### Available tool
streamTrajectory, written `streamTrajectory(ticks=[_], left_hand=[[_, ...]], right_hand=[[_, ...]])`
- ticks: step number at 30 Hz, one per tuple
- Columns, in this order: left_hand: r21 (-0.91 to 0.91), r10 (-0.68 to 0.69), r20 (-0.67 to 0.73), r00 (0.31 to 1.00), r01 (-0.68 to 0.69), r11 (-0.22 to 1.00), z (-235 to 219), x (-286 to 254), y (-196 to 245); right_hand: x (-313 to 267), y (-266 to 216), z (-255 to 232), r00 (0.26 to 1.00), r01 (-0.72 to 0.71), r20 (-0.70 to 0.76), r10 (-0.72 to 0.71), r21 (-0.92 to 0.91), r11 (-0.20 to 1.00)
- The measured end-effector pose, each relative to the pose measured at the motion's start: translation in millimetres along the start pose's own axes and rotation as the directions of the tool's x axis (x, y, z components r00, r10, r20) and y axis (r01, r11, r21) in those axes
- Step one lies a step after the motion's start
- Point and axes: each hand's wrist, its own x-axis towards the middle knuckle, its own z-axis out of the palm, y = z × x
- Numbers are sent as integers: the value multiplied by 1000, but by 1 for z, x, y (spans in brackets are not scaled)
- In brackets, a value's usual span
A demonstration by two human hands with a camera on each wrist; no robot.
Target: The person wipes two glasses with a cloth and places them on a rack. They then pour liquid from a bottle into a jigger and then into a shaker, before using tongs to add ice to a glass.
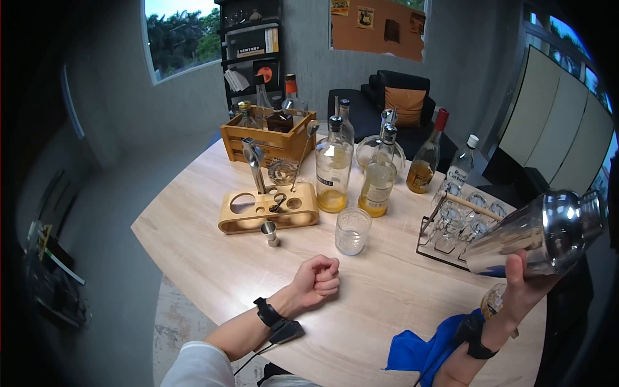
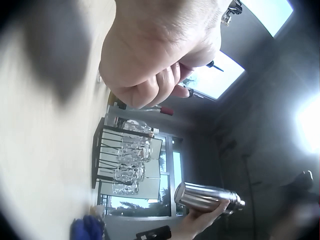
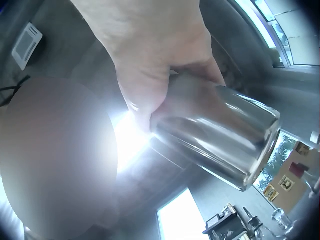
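Observation:
My right hand [image 1: 527, 295] grips a shiny metal cocktail shaker [image 1: 516, 233], raised over the right side of the table and tilted, its cap end up to the right. In the right wrist view the fingers and thumb wrap round the shaker [image 3: 225, 135]. My left hand [image 1: 314, 281] is curled into a fist over the front of the table, holding nothing. A cut rocks glass [image 1: 353, 232] stands just beyond it. Near that, a small metal jigger [image 1: 270, 234] stands before a wooden bar-tool stand [image 1: 267, 219].
Liquor bottles [image 1: 333, 171] stand behind the glass, with a wooden crate [image 1: 271, 142] of more bottles back left. A wire rack [image 1: 445, 248] of upturned glasses is at the right. A blue cloth [image 1: 419, 351] and a partly hidden amber-tinted glass [image 1: 492, 300] lie near my right forearm.

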Motion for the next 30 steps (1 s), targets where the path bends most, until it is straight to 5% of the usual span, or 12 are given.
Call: streamTrajectory(ticks=[2, 4, 6, 7, 10, 14, 16, 18, 22, 26, 27, 30], left_hand=[[-15, -72, 53, 996, 73, 997, 0, 1, -6], [-17, -82, 58, 995, 83, 996, 0, 1, -9], [-14, -101, 86, 991, 103, 995, 0, 0, -10], [-17, -98, 82, 992, 100, 995, 0, -1, -10], [-20, -98, 67, 993, 100, 995, 2, -1, -8], [-17, -99, 77, 992, 101, 995, 2, -2, -8], [-13, -100, 88, 991, 102, 995, 3, -3, -9], [12, -92, 84, 992, 91, 996, 4, -2, -8], [23, -85, 82, 993, 83, 996, 3, -3, -7], [53, -87, 58, 994, 84, 995, 5, -3, -5], [65, -96, 46, 994, 93, 994, 6, -3, -5], [78, -86, 48, 995, 82, 994, 7, -4, -5]], right_hand=[[2, -9, 10, 981, -177, 148, 122, 451, 875], [3, -34, 13, 888, -449, 391, 243, 851, 271], [2, -49, 20, 892, -417, 329, 309, 864, 283], [-1, -31, 12, 924, -363, 217, 314, 751, 552], [-7, -8, 16, 998, 25, -52, -31, -101, 995], [2, -22, 20, 996, 94, 7, -94, -134, 986], [3, -33, 19, 894, -448, 364, 262, 749, 487], [10, -42, 19, 845, -530, 475, 244, 805, 266], [-5, -4, 7, 993, -110, 51, 103, 159, 981], [-10, -23, 14, 996, -46, 78, 45, 15, 999], [-9, -47, 25, 947, -318, 123, 297, 495, 809], [-2, -29, 6, 841, -530, 429, 330, 777, 340]])
